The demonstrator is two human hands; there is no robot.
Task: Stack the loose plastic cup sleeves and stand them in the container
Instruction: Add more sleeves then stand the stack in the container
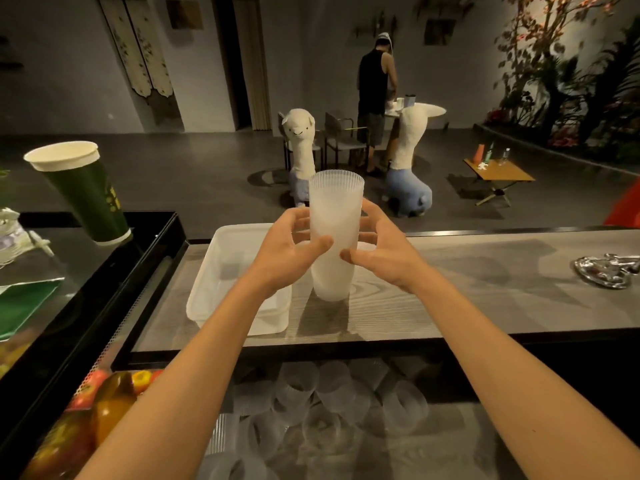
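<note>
Frosted plastic sleeves (336, 202), wood-grain counter (467, 271)

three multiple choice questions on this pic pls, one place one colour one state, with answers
1. The stack of sleeves stands: A in the container; B on the counter beside it; C below the counter.
2. The paper cup is: A red; B dark green; C blue.
3. The stack is: A lying flat; B upright, untouched; C upright, gripped.
1 B, base outside the container wall; 2 B, green below a white rim; 3 C, left hand and right hand curl round it.
</note>
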